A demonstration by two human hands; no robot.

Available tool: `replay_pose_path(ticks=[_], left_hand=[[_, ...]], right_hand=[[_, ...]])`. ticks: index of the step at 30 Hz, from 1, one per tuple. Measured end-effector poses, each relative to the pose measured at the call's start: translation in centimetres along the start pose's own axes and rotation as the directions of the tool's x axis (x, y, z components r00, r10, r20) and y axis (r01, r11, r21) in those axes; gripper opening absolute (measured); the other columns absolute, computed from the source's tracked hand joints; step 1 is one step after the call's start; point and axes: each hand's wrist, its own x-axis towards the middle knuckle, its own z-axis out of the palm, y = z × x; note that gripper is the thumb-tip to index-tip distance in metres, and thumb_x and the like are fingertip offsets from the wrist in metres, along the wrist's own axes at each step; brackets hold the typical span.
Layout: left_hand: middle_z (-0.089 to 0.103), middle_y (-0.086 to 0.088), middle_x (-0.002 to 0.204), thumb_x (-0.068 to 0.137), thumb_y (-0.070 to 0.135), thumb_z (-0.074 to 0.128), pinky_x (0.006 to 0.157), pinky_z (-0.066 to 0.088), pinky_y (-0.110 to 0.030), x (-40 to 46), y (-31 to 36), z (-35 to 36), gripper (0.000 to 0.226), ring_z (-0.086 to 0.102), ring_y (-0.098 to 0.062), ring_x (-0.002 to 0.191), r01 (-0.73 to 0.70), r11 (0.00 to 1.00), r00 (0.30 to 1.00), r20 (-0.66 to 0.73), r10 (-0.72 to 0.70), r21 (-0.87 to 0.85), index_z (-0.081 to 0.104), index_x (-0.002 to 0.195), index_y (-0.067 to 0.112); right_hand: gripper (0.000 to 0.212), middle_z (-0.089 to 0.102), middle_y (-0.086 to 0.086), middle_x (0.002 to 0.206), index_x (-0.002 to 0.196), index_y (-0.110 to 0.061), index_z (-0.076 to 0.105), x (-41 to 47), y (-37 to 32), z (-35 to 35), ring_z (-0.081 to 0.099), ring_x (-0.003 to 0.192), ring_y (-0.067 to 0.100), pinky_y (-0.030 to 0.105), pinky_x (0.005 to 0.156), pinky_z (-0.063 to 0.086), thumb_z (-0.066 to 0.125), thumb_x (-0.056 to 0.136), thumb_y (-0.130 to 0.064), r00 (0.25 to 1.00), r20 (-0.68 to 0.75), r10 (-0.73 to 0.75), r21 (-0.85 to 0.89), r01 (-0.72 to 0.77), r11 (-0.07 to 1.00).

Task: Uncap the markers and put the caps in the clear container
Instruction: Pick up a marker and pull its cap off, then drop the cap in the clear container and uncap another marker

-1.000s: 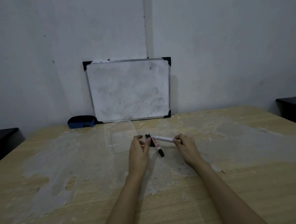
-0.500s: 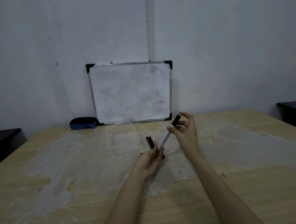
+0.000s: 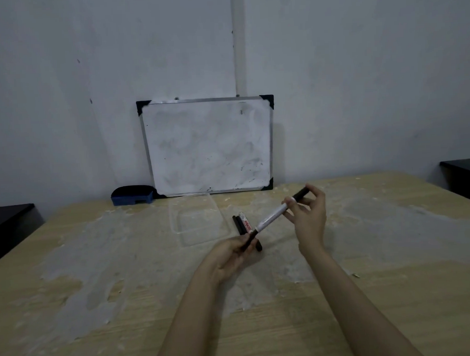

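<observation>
A white marker [image 3: 274, 216] with black ends is held slanted above the table between both hands. My left hand [image 3: 232, 255] grips its lower black end, which looks like the cap. My right hand [image 3: 309, 217] pinches the white barrel near the upper black end. Beneath it, two more markers [image 3: 243, 223] lie side by side on the table, one black, one white with red print. The clear container [image 3: 196, 219] sits just left of them with nothing visible inside.
A whiteboard [image 3: 209, 145] leans against the wall at the back of the wooden table [image 3: 397, 278]. A blue eraser [image 3: 132, 195] rests to its left. Dark furniture stands at the far left [image 3: 7, 219] and far right [image 3: 465, 175].
The marker was lifted off the table and tilted up at its right end. My left hand dropped to its lower end, my right hand rose with the upper end.
</observation>
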Motion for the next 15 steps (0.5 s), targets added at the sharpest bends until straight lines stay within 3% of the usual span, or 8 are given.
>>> replay_pose_path(ticks=[3,5,7,9,10,12,15], left_hand=[[0.070,-0.003,0.052,0.093,-0.002,0.046,0.045,0.054,-0.014,-0.8,1.8,-0.3,0.017,0.065,-0.007,0.044,-0.133,0.929,0.987,-0.037,0.155,0.346,0.060,0.098,-0.010],[0.068,-0.005,0.066,0.092,0.002,0.050,0.048,0.051,-0.013,-1.3,3.5,-0.4,0.022,0.062,-0.010,0.056,-0.262,0.787,0.925,-0.087,0.370,0.558,0.059,0.108,-0.010],[0.069,-0.014,0.087,0.092,0.008,0.052,0.061,0.052,-0.022,-1.5,4.9,-0.6,0.023,0.065,-0.020,0.073,-0.304,0.572,0.762,-0.166,0.626,0.762,0.062,0.107,-0.006],[0.070,-0.017,0.104,0.091,0.015,0.054,0.081,0.050,-0.033,-0.9,6.0,-0.9,0.023,0.064,-0.031,0.095,-0.168,0.388,0.554,-0.238,0.798,0.906,0.065,0.105,0.000],[0.070,-0.017,0.108,0.091,0.017,0.053,0.088,0.047,-0.036,-0.6,6.4,-1.0,0.024,0.063,-0.032,0.101,-0.083,0.337,0.499,-0.254,0.829,0.938,0.066,0.104,0.003],[0.070,-0.017,0.108,0.092,0.019,0.051,0.093,0.042,-0.038,0.5,7.1,-1.4,0.025,0.061,-0.033,0.104,0.062,0.260,0.494,-0.256,0.831,0.964,0.066,0.104,0.004],[0.068,-0.018,0.110,0.094,0.020,0.048,0.094,0.039,-0.037,2.0,7.5,-1.8,0.026,0.060,-0.032,0.106,0.184,0.145,0.557,-0.225,0.799,0.972,0.064,0.106,0.003]], right_hand=[[0.045,0.050,0.015,0.103,0.126,-0.010,0.042,0.3,0.8,-0.9,0.059,0.092,0.027,0.037,0.082,0.055,0.059,0.086,0.001,0.983,-0.101,0.154,0.133,-0.140,0.981],[0.038,0.048,0.019,0.107,0.116,-0.012,0.043,0.3,1.5,-1.5,0.056,0.097,0.031,0.039,0.084,0.051,0.058,0.085,0.003,0.962,-0.134,0.237,0.216,-0.205,0.955],[0.034,0.048,0.019,0.108,0.107,-0.012,0.040,0.2,2.2,-1.8,0.055,0.097,0.032,0.040,0.082,0.053,0.059,0.084,0.004,0.945,-0.147,0.293,0.246,-0.252,0.936],[0.034,0.050,0.017,0.104,0.103,-0.011,0.037,0.0,3.0,-2.0,0.057,0.094,0.029,0.035,0.076,0.056,0.061,0.083,0.004,0.934,-0.144,0.328,0.240,-0.288,0.927],[0.035,0.052,0.014,0.099,0.103,-0.010,0.036,-0.1,3.2,-2.1,0.059,0.088,0.026,0.028,0.068,0.059,0.062,0.083,0.003,0.931,-0.136,0.339,0.228,-0.304,0.925],[0.036,0.052,0.007,0.087,0.101,-0.009,0.035,-0.2,3.5,-2.1,0.059,0.076,0.018,0.015,0.050,0.057,0.063,0.082,0.002,0.927,-0.123,0.356,0.205,-0.327,0.923],[0.036,0.050,0.005,0.083,0.100,-0.008,0.036,-0.1,3.7,-2.1,0.058,0.071,0.015,0.011,0.045,0.054,0.065,0.081,0.000,0.929,-0.096,0.358,0.139,-0.344,0.929]])
